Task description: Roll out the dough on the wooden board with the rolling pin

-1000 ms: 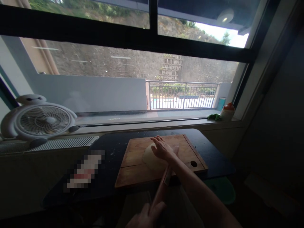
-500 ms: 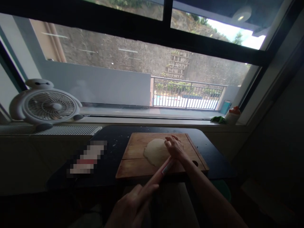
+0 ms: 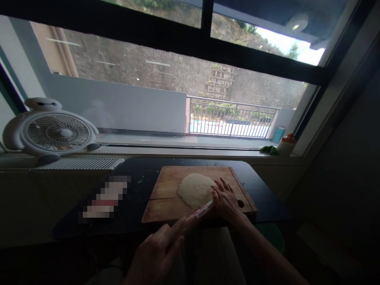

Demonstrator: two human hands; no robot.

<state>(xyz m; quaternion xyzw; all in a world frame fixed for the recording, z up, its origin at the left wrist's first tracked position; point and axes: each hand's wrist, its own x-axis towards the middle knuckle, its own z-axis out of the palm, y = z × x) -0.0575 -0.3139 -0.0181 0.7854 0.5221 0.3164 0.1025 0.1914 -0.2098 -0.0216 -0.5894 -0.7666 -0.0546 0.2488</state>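
A thin, flattened round of pale dough (image 3: 194, 190) lies on a wooden cutting board (image 3: 162, 211). My left hand (image 3: 157, 245), low in front of the board, is closed around the near end of a wooden rolling pin (image 3: 190, 223) with a red and white label. The pin slants up to the right, over the board's front edge. Its far end passes under my right hand (image 3: 227, 200), which lies flat on it with the fingers stretched out at the dough's right edge. That end of the pin is hidden by the palm.
The board stands on a dark table (image 3: 267, 204). A blurred-out flat item (image 3: 107, 198) lies at the table's left. Beyond, a white fan (image 3: 61, 130) and a white bottle with an orange top (image 3: 286, 144) stand along the window. A green item (image 3: 268, 149) lies by the bottle.
My right hand has drawn back toward me and slightly right, off the dough's top. The pin has moved back with it, and its label now faces up. The view has shifted slightly.
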